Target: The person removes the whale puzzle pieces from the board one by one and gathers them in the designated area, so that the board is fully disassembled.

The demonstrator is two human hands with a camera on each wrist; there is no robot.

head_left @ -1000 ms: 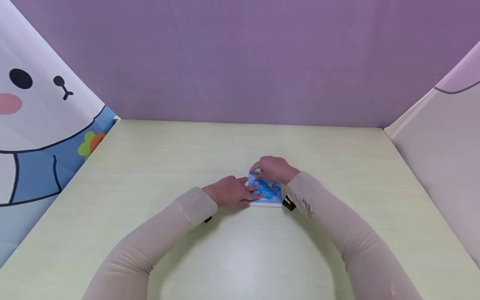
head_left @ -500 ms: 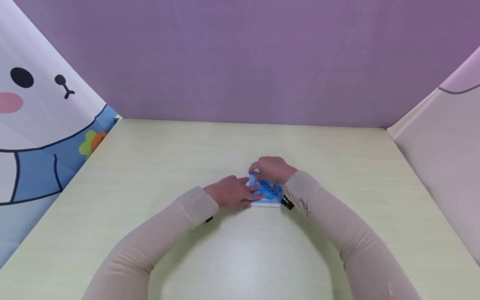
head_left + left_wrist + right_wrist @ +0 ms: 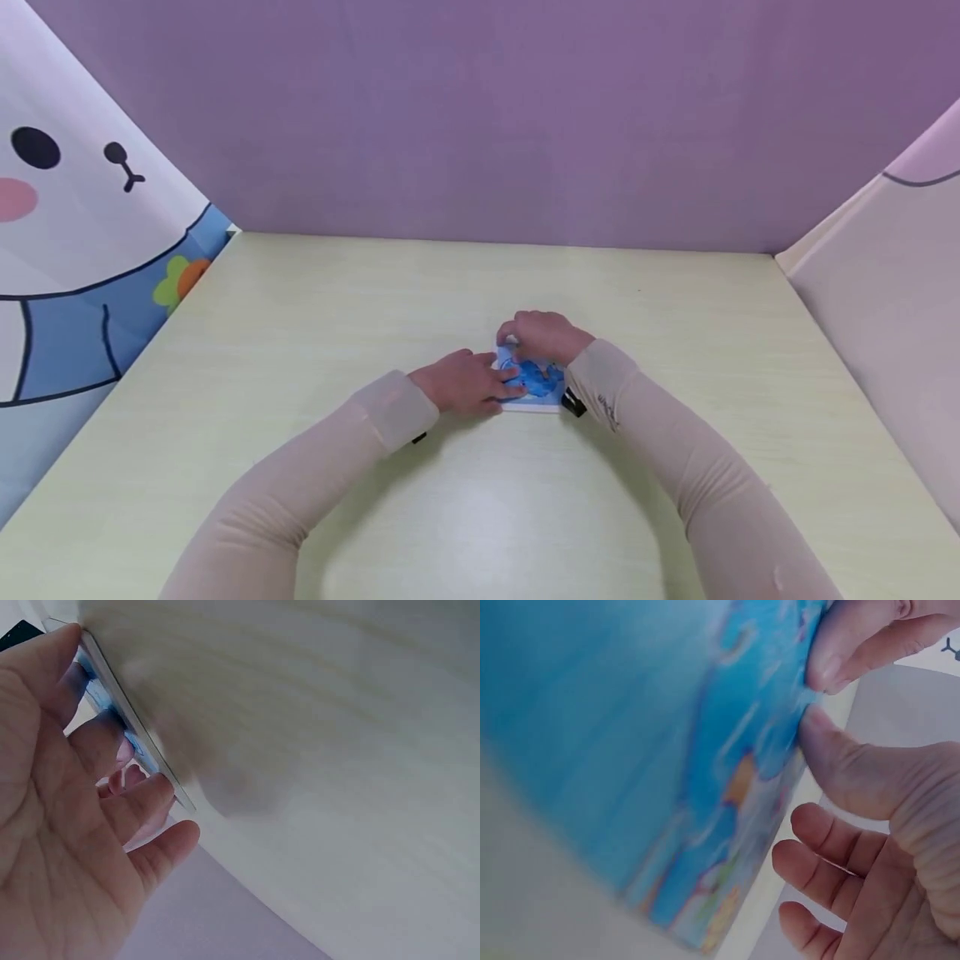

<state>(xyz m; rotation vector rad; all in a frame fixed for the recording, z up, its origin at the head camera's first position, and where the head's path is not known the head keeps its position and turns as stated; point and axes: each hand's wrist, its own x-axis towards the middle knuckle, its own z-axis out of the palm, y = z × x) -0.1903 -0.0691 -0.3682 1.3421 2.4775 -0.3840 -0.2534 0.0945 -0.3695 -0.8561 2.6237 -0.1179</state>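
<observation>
- The blue picture board (image 3: 537,385), a small square card or puzzle with a white rim and a blue cartoon print, lies flat on the tabletop (image 3: 315,333), roughly at its middle and straight ahead of the person.
- The left hand (image 3: 463,383) rests at the board's left edge; its grip is loose, with straight fingers laid across the printed face and pressing it down, not curled round anything. The left wrist view shows the fingertips (image 3: 112,746) on the board's surface at its thin white edge.
- The right hand (image 3: 546,337) sits over the board's far edge, arched, thumb and fingertips set on the print near the far left corner. In the right wrist view the thumb (image 3: 836,761) and a fingertip press on the picture; whether they pinch a loose piece cannot be told.
- The board lies between the two hands, touching both: just right of the left hand, just nearer than the right. Being about square, it has no clear long axis.
</observation>
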